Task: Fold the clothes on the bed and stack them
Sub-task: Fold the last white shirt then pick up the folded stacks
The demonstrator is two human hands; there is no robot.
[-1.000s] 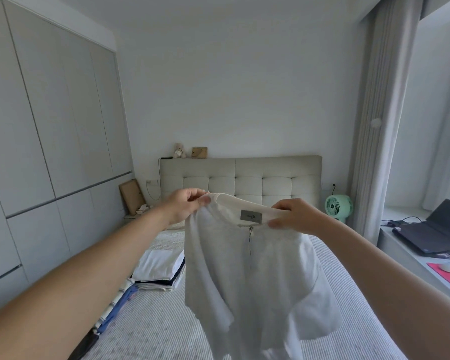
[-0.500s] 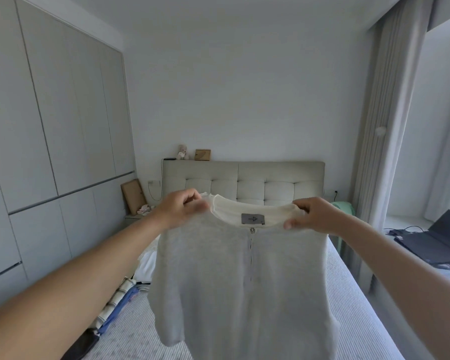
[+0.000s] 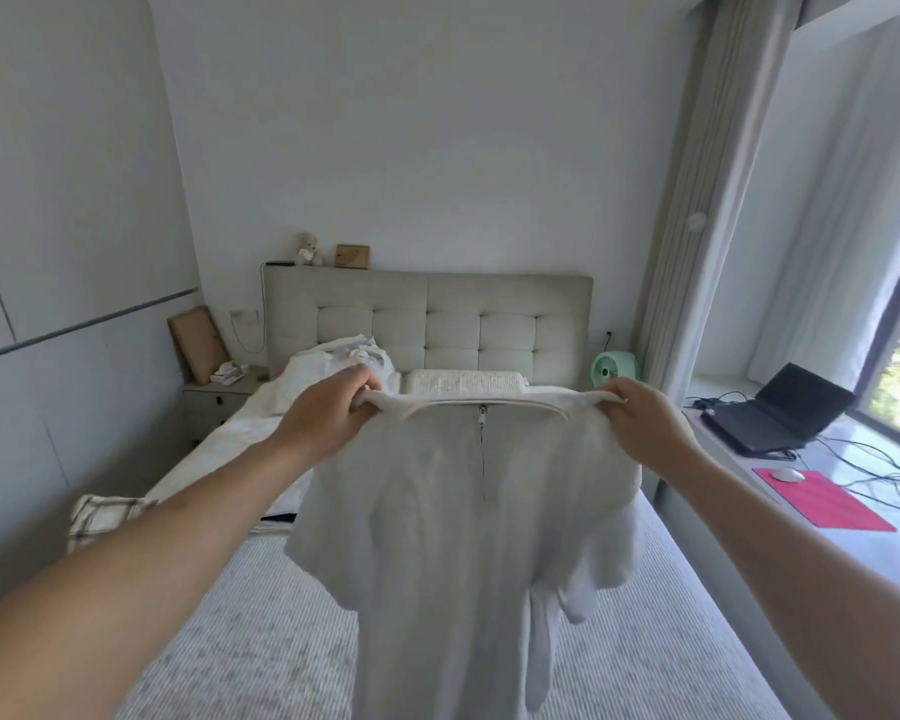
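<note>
We are pinching the white top (image 3: pixel 468 537) at both shoulders, left hand (image 3: pixel 328 413) and right hand (image 3: pixel 640 423), holding it up; next we judge it needs laying flat on the bed (image 3: pixel 261 641).

A home bedroom: a bed (image 3: pixel 261 636) with tufted headboard (image 3: pixel 453 324), a nightstand (image 3: pixel 214 402) and long curtains (image 3: pixel 697 200).

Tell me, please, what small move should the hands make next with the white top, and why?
Probably lower the white top flat onto the bed. The left hand and right hand pinch its shoulders, it hangs spread out, and striped cover lies bare below it.
</note>
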